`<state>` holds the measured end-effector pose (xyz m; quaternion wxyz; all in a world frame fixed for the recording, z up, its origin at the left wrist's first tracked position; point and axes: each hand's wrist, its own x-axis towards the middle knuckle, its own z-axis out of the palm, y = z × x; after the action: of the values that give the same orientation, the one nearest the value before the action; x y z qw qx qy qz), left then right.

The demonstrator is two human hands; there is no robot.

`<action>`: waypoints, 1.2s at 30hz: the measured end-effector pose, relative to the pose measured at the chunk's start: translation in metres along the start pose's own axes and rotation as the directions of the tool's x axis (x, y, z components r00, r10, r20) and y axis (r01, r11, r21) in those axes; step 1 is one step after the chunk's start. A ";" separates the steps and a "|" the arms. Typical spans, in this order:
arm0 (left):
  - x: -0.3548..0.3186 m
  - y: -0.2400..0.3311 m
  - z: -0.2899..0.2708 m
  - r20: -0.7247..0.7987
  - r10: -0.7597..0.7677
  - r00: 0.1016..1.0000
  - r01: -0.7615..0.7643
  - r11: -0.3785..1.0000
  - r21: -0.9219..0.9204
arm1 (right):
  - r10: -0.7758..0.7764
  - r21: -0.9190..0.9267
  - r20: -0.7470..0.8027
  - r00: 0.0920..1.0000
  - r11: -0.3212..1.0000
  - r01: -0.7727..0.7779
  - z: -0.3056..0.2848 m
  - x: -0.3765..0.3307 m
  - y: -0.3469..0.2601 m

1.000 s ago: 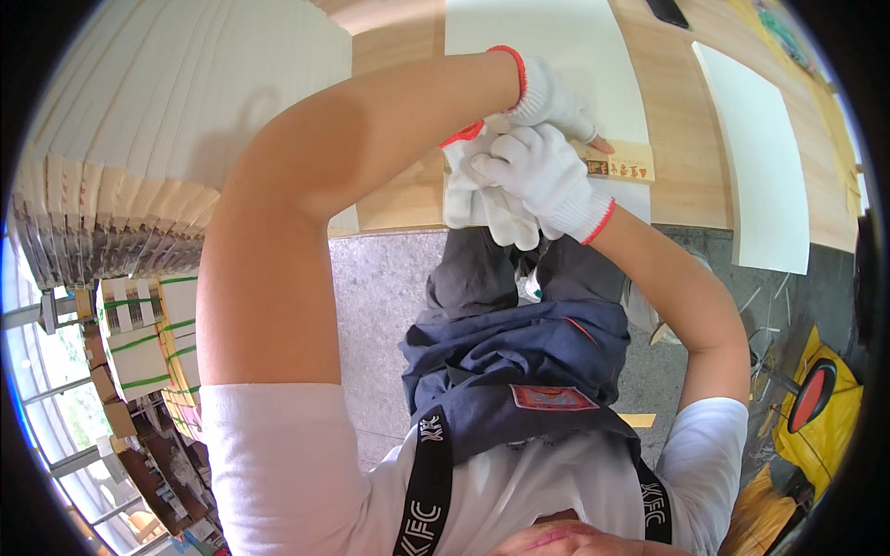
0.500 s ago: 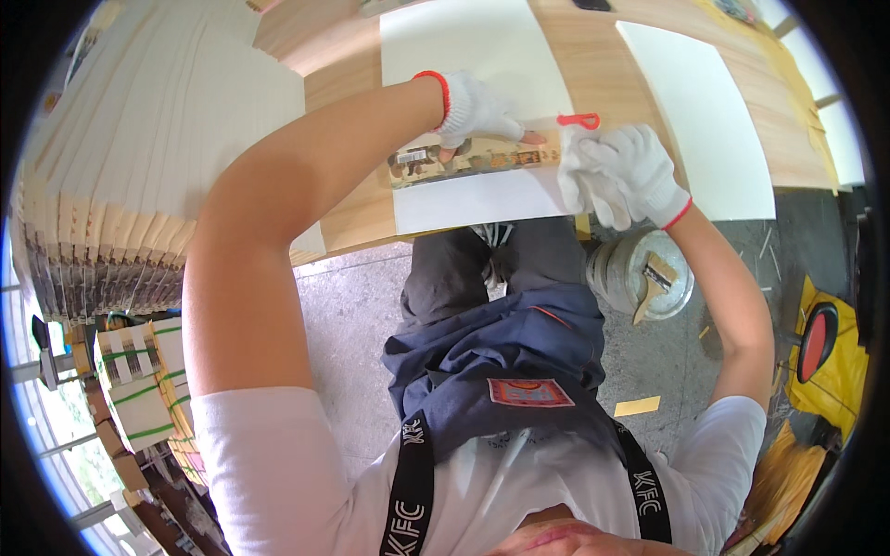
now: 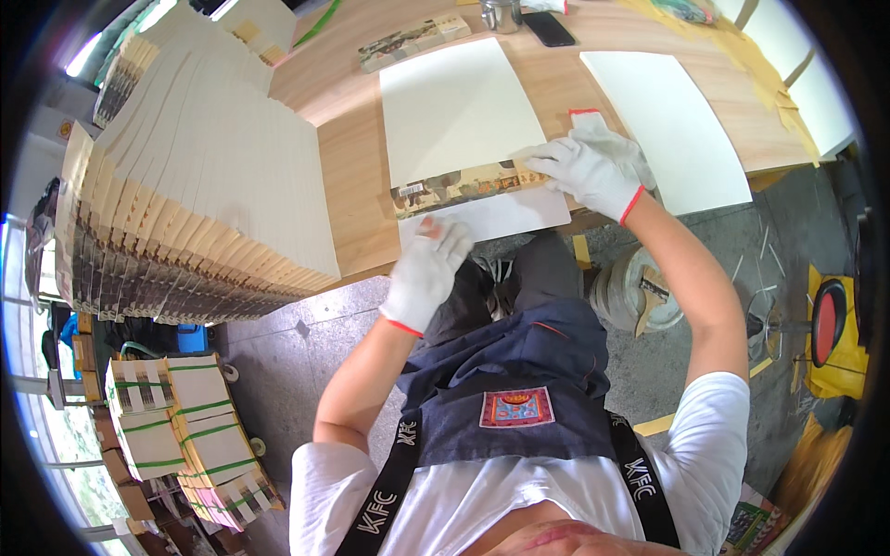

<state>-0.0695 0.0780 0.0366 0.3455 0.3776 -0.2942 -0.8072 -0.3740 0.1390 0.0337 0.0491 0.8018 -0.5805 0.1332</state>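
Observation:
A white sheet [image 3: 459,111] lies on the wooden table [image 3: 348,171], and a long printed strip [image 3: 464,186] lies across its near part. My right hand [image 3: 591,165], in a white glove with a red cuff, presses flat on the strip's right end. My left hand [image 3: 428,269], also gloved, hovers with fingers apart at the sheet's near left corner, just off the table's edge. A small red-edged piece [image 3: 586,118] shows right behind the right hand.
A large fanned stack of cream sheets [image 3: 199,176] fills the table's left. A second white sheet [image 3: 669,125] lies to the right. Another printed strip [image 3: 413,42], a metal cup [image 3: 501,13] and a phone [image 3: 549,28] sit at the far edge. A bucket with a brush [image 3: 640,292] stands on the floor.
My left hand has come off the strip and dropped back to the near edge of the table. My right hand has moved onto the strip's right end.

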 end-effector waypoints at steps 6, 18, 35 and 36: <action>0.025 0.019 -0.007 -0.139 -0.132 0.981 0.059 0.899 -0.434 | -0.033 0.002 0.107 0.994 0.999 0.033 -0.007 -0.007 0.008; 0.082 0.025 0.003 -0.121 -0.134 0.984 0.073 0.907 -0.414 | 0.661 0.580 0.393 0.639 0.362 -0.730 -0.048 0.065 0.010; -0.058 0.148 0.048 0.057 0.441 0.896 -0.443 0.879 0.177 | 0.501 0.951 -0.022 0.865 -0.257 0.173 -0.030 0.075 -0.021; -0.079 0.163 0.045 0.063 0.497 0.865 -0.494 0.826 0.272 | 0.577 0.942 -0.010 0.817 -0.268 0.201 -0.057 0.087 -0.053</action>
<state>-0.0137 0.0535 0.2131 0.4880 0.3375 -0.4908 -0.6380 -0.3075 0.0898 0.1157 -0.4742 0.3477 -0.3407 0.7336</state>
